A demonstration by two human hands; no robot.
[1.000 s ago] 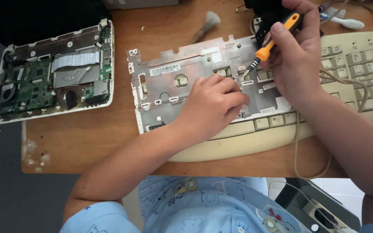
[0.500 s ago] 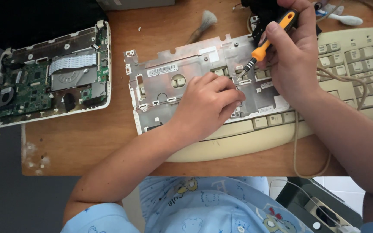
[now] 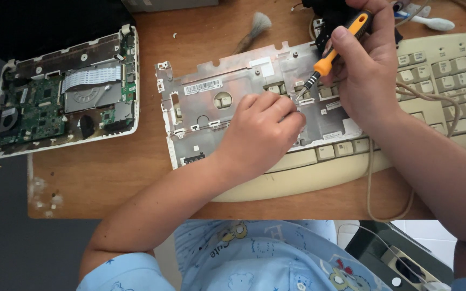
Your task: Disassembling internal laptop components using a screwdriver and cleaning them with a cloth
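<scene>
A silver metal laptop panel (image 3: 217,108) lies across a beige keyboard (image 3: 449,75) on the wooden desk (image 3: 103,172). My left hand (image 3: 262,132) rests on the panel's middle, fingers pinched together by the screwdriver's tip; what they pinch is too small to tell. My right hand (image 3: 370,70) grips an orange and black screwdriver (image 3: 333,51), tilted, with its tip down on the panel just above my left fingertips.
An opened small laptop base (image 3: 66,97) with a green circuit board and a grey ribbon cable lies at the desk's left. A small brush (image 3: 254,29) lies at the back. A beige cable (image 3: 373,178) loops near the desk's front edge. A white toothbrush (image 3: 432,22) is at the back right.
The screwdriver's tip has stayed at the same spot on the panel while my right hand shifted slightly. My left hand stays pinched beside it.
</scene>
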